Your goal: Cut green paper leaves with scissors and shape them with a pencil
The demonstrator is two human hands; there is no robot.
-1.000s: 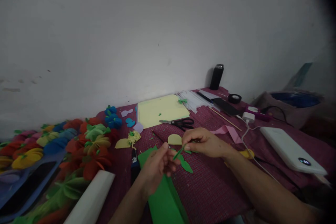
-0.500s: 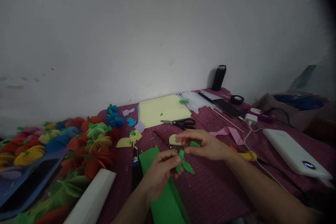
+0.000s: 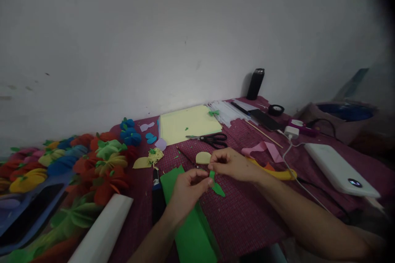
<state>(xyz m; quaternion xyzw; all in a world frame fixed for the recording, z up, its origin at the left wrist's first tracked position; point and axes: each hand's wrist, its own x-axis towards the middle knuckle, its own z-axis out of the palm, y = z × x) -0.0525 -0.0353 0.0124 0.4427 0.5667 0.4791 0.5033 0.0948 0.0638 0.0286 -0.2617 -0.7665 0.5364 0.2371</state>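
My left hand (image 3: 189, 191) pinches a small green felt or foam leaf piece (image 3: 219, 190) between thumb and fingertips. The thumb and finger of my right hand (image 3: 233, 165) close on the same piece's narrow upper part. Its pointed leaf end hangs below the fingers; the rest is partly covered by them. Under my left wrist lies a folded green sheet (image 3: 194, 236). A pale yellow rounded cutout (image 3: 203, 158) rests on the table just beyond my right fingertips. Black-handled scissors (image 3: 212, 139) lie farther back, their blades over the yellow sheets (image 3: 185, 121).
Colourful fabric-like flowers (image 3: 108, 168) crowd the left side near a white roll (image 3: 103, 230). A utility knife (image 3: 156, 185) lies left of the green sheet. On the right are a pink strip (image 3: 265, 151), a yellow-handled tool (image 3: 282, 174), a cable and a white power bank (image 3: 339, 170).
My right hand has come down and closed on the green piece, where its fingers were apart before. The camera view has shifted slightly.
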